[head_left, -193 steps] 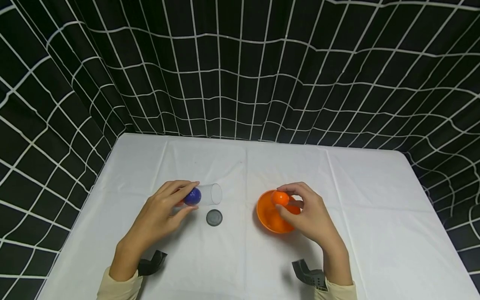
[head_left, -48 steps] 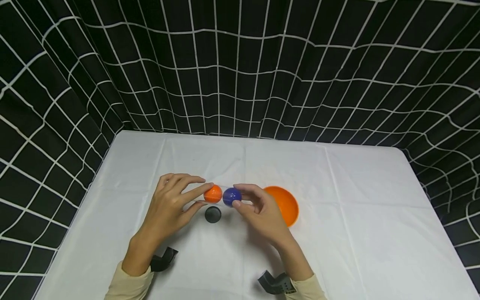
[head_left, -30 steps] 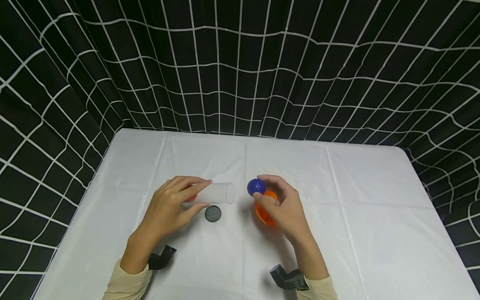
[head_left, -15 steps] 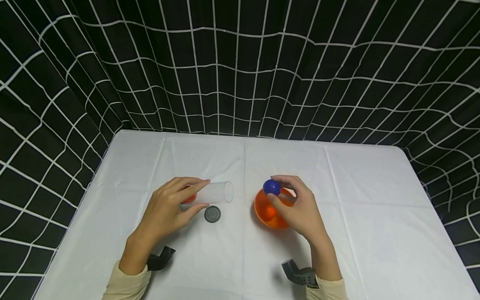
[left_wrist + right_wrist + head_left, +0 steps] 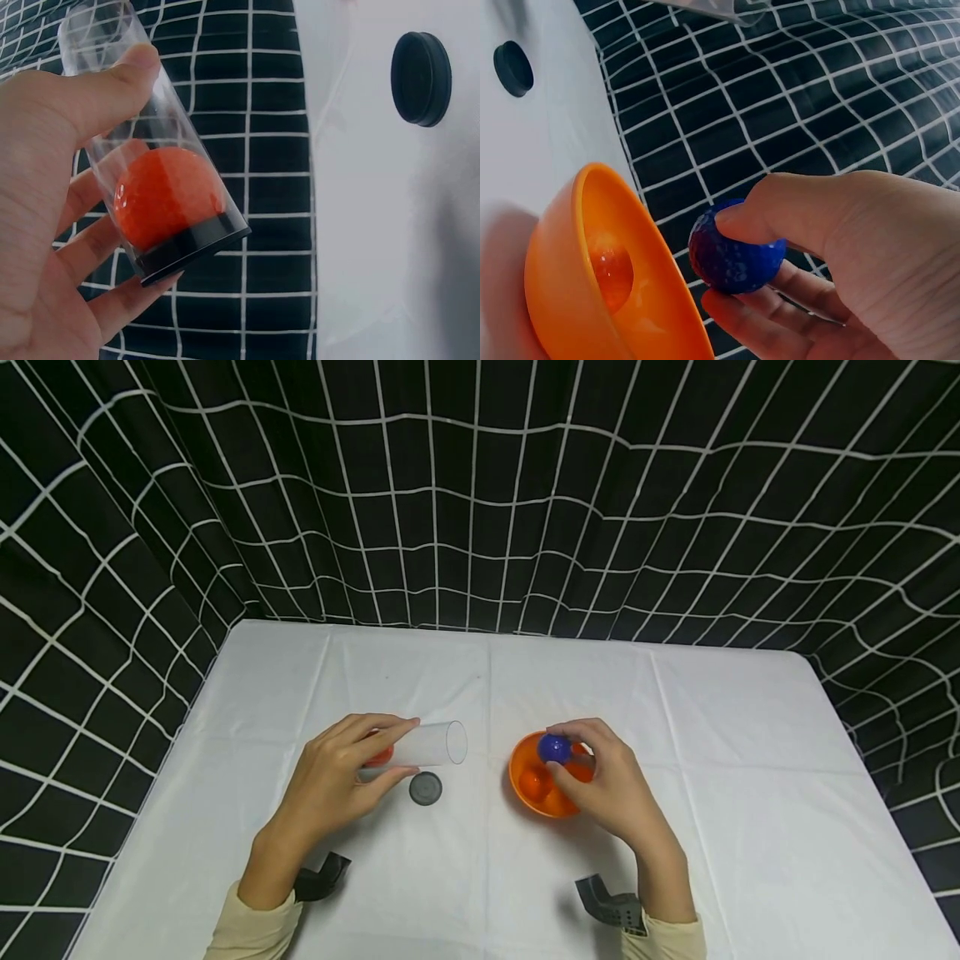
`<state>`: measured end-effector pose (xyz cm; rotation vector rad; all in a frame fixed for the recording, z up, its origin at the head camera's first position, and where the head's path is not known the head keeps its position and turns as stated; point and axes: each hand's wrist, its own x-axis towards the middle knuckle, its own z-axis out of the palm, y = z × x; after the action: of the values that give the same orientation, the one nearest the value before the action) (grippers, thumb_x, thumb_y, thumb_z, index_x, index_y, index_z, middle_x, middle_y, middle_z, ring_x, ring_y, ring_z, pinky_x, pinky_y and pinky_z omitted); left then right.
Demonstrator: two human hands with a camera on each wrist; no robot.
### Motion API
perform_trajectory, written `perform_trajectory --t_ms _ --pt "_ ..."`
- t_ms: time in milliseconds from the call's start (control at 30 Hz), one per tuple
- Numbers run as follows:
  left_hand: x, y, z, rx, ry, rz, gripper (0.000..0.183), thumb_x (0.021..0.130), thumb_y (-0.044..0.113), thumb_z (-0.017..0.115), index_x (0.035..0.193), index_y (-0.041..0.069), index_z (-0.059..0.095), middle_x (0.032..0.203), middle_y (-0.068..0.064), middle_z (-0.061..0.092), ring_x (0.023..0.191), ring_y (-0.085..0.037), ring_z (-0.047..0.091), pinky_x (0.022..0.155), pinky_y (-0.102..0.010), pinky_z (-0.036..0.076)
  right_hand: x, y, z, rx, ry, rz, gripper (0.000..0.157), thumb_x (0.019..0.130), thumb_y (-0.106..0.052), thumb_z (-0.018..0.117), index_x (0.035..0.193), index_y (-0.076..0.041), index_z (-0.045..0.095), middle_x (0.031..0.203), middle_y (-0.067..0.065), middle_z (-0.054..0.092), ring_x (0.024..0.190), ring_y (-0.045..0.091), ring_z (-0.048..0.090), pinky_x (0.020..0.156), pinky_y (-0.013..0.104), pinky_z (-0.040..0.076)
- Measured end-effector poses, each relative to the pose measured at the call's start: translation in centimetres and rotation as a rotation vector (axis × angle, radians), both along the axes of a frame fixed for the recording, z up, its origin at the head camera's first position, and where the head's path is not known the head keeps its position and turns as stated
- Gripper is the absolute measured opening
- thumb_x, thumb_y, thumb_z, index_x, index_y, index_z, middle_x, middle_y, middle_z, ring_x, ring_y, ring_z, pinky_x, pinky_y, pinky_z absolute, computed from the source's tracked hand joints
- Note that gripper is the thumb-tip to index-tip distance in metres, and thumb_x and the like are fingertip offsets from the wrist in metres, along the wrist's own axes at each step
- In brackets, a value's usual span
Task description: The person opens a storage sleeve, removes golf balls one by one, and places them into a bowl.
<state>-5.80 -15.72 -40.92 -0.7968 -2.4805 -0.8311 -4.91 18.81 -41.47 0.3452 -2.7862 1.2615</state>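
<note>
Here, well left of the round orange plastic bowl (image 5: 562, 285), the left hand (image 5: 333, 772) grips a clear plastic tube (image 5: 431, 745), with a glossy red-orange ball (image 5: 166, 193) inside at its black-bottomed end. Also left of the bowl, a flat round dark-grey cap (image 5: 426, 788) lies on the white-covered bench (image 5: 465, 881). Inside the bowl sits a shiny orange ball (image 5: 535, 783), perhaps with another beside it, partly hidden. Over the bowl, the right hand (image 5: 618, 783) pinches a glossy dark-blue ball (image 5: 554, 749).

You seem to be in a lab-style recording booth: black sheeting with a white grid (image 5: 495, 527) rises behind and along both sides of your white-covered counter (image 5: 757, 835), and you wear dark wrist devices (image 5: 611, 907).
</note>
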Motion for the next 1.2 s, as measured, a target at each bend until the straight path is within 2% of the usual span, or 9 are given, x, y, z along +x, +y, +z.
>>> perform_trajectory --t_ms 167,467,1200 --pt "0.04 0.09 0.03 -0.007 0.001 0.001 0.049 0.082 0.032 0.085 0.128 0.025 0.071 0.122 0.006 0.071 0.11 -0.014 0.066 0.084 -0.034 0.056 0.08 0.29 -0.07 0.017 -0.019 0.001 0.037 0.086 -0.013 0.078 0.121 -0.017 0.067 0.121 0.001 0.064 0.113 0.019 0.061 0.101 0.048 0.052" --pt "0.02 -0.04 -0.12 -0.016 -0.014 0.013 0.049 0.082 0.033 0.084 0.128 0.025 0.071 0.121 0.007 0.071 0.11 -0.013 0.066 0.084 -0.034 0.057 0.24 0.56 -0.26 0.073 -0.036 0.003 0.038 0.086 -0.012 0.078 0.123 -0.016 0.066 0.12 0.002 0.063 0.11 0.019 0.061 0.097 0.043 0.053" --pt "0.03 -0.03 -0.02 -0.012 -0.013 0.011 0.048 0.082 0.034 0.084 0.128 0.025 0.071 0.121 0.009 0.071 0.107 -0.012 0.066 0.081 -0.033 0.056 0.13 0.8 -0.6 0.122 -0.069 -0.015 0.035 0.088 -0.011 0.073 0.123 -0.012 0.066 0.119 0.006 0.062 0.109 0.024 0.063 0.096 0.044 0.054"
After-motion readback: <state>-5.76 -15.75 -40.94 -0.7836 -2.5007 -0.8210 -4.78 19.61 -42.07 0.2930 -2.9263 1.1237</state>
